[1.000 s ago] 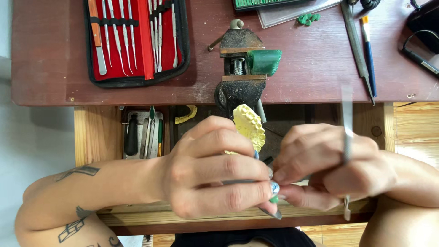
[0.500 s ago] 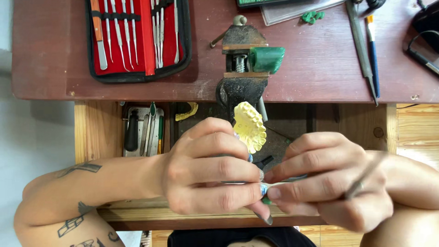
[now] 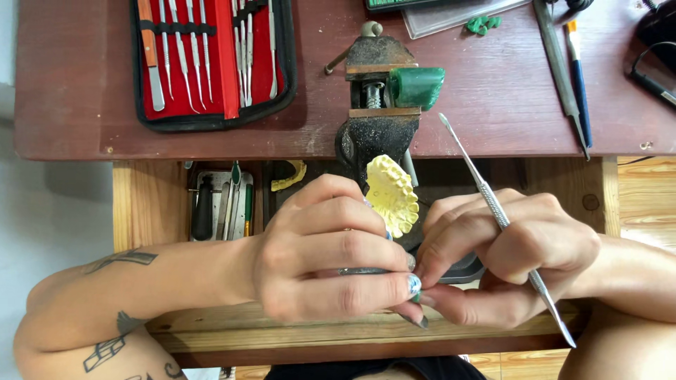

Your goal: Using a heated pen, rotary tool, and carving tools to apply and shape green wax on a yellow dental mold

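A red-lined instrument case [image 3: 211,60] lies open at the far left of the desk [image 3: 70,105], its tools fanned within reach. The left hand [image 3: 320,257] is clenched around a yellow dental cast [image 3: 391,195] — teeth turned up, seemingly to keep the arch in view. Behind it, a bench vise [image 3: 377,105] grips a green wax block [image 3: 417,86]. The right hand [image 3: 503,257] pinches something small at the fingertips and carries a double-ended wax carver [image 3: 493,204] — what it pinches is hidden.

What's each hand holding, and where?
Right hand holds a slim double-ended metal carving tool at mid-shaft. Left hand holds the yellow dental cast by its lower end; the exact grip is hidden.
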